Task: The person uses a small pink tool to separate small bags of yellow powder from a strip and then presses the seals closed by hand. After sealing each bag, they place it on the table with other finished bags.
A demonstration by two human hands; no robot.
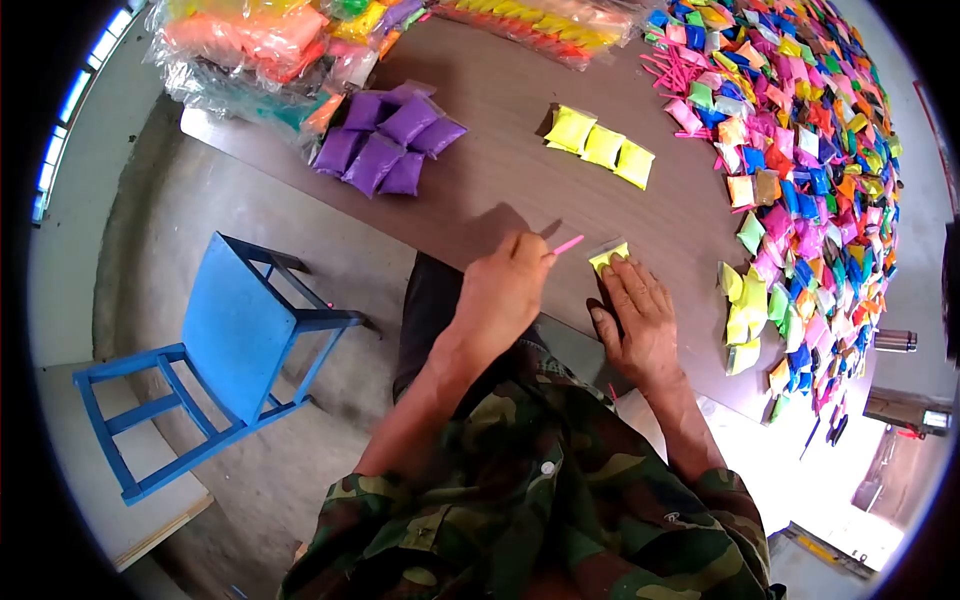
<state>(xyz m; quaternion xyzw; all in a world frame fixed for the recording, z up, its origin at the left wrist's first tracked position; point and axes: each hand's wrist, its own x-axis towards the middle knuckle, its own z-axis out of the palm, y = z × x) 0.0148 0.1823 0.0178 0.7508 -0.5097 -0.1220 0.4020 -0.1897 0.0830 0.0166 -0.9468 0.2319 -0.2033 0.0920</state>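
Observation:
My left hand (502, 292) is closed around a thin pink stick (568, 244), whose end points right, above the table edge. My right hand (640, 322) lies with its fingers over a small yellow packet (608, 255) on the brown table (500, 110); part of the packet shows beyond the fingertips. Farther back, several yellow packets (602, 147) lie in a short row. A cluster of purple packets (377, 162) sits to the left. More yellow packets (746, 312) lie to the right of my right hand.
A large heap of multicoloured packets (800, 150) covers the table's right side, with pink sticks (672, 72) at its edge. Clear bags (250, 50) of coloured packets stand back left, and another bag (550, 25) lies at the back. A blue chair (235, 335) stands left.

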